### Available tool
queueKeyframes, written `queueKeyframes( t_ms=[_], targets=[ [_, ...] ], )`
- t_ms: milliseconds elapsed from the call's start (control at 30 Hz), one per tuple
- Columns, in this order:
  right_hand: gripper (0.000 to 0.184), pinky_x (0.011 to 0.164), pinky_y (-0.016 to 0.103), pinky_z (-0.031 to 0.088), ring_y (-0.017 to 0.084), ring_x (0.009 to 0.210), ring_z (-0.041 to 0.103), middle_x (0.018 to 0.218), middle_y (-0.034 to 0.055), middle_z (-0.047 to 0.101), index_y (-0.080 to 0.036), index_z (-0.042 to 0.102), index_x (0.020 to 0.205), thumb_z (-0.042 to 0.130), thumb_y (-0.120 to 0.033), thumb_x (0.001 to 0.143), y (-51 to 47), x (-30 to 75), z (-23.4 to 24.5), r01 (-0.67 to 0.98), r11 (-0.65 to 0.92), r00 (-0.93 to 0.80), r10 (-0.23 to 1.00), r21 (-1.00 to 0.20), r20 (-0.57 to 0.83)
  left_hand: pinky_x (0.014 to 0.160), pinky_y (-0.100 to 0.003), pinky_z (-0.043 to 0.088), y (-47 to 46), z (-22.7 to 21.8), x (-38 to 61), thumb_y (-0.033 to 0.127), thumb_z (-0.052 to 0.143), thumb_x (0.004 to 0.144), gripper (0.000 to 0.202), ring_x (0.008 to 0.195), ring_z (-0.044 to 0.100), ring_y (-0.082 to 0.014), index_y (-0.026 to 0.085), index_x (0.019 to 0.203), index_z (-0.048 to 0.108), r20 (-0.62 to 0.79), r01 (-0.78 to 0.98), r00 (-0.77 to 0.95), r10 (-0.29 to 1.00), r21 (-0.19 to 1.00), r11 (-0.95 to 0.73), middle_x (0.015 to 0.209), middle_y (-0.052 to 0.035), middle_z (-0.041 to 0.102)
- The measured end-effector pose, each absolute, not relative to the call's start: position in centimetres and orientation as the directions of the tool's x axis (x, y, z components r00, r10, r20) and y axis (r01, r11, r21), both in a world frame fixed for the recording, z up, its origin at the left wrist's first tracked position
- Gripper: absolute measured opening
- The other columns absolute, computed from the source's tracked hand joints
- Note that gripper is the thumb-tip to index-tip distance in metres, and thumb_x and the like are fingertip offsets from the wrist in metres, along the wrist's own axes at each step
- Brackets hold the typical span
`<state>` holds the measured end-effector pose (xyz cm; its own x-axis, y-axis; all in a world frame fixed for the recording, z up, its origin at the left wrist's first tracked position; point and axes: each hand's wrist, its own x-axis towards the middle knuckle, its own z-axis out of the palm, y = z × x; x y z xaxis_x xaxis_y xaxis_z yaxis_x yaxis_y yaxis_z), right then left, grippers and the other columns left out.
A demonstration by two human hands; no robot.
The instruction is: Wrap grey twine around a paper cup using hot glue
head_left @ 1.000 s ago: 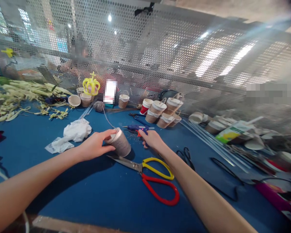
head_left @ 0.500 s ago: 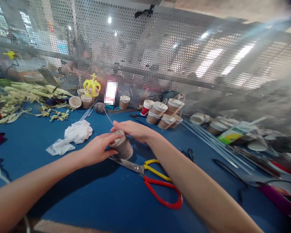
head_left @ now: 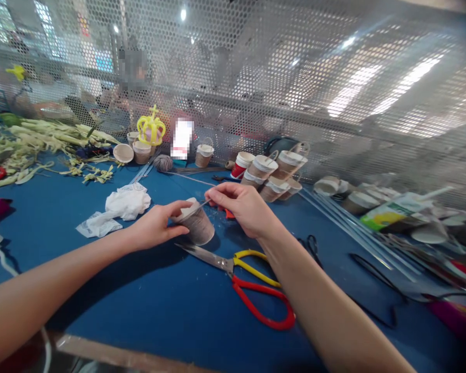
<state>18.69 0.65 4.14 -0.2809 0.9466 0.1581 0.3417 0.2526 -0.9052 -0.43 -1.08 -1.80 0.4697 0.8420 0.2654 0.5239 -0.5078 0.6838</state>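
Observation:
Near the middle of the blue table, a grey cup wrapped in yarn (head_left: 197, 224) stands tilted, with my left hand (head_left: 159, 224) gripping its rim between thumb and fingers. To the right of the cup, my right hand (head_left: 241, 203) pinches a strand of grey yarn (head_left: 192, 178) by the fingertips. One stretch of the strand runs to the cup's rim; another goes back toward a grey yarn ball (head_left: 163, 163). Just in front of the cup lie large scissors (head_left: 227, 265) with one yellow and one red handle, blades pointing left. My right forearm passes beside their handles.
Crumpled white plastic (head_left: 127, 201) lies left of my hands. Several wrapped cups (head_left: 262, 167) are stacked at the back right, beside long clear rods (head_left: 345, 223). A yellow crown (head_left: 151, 127), a phone (head_left: 182, 137) and pale husks (head_left: 54, 135) stand or lie before a perforated metal screen (head_left: 225, 57).
My right hand has moved off the cup to the right, drawing the yarn strand with it. My left hand still grips the cup. The view has shifted slightly.

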Motion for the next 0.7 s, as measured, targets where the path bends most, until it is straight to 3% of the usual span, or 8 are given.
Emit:
queueKeyframes(
  t_ms=[200,433,700],
  targets=[
    [0.018,0.052,0.021,0.039,0.009,0.056,0.051,0.06,-0.0006,0.059,-0.015,0.061,0.067,0.061,-0.033,0.07,0.23,18.86,4.05,0.343,0.301,-0.231,0.945,-0.89,0.231,0.082,-0.034,0.044,-0.86,-2.04,-0.35,0.026,0.057,0.075,0.048,0.094,0.058,-0.0211,0.012,0.118,0.044,0.266,0.482,0.455,0.85,0.729,-0.486,0.107,-0.0116,0.061],
    [0.016,0.055,0.022,0.042,0.011,0.058,0.054,0.062,0.0006,0.062,-0.016,0.062,0.067,0.061,-0.032,0.071,-0.05,19.47,4.39,0.417,0.329,-0.214,0.941,-0.847,0.26,0.079,-0.033,0.045,-1.03,-1.86,-0.22,0.026,0.056,0.075,0.045,0.09,0.058,-0.0209,0.013,0.118,0.046,0.293,0.467,0.456,0.84,0.725,-0.507,0.104,-0.0097,0.063],
    [0.018,0.053,0.023,0.041,0.012,0.058,0.054,0.062,0.0016,0.061,-0.016,0.06,0.066,0.059,-0.034,0.071,0.54,19.42,3.81,0.454,0.348,-0.189,0.937,-0.82,0.293,0.077,-0.031,0.046,-1.28,-1.68,-0.14,0.026,0.055,0.076,0.042,0.09,0.059,-0.0205,0.015,0.116,0.048,0.303,0.508,0.482,0.822,0.668,-0.544,0.105,-0.0085,0.063]
  ],
)
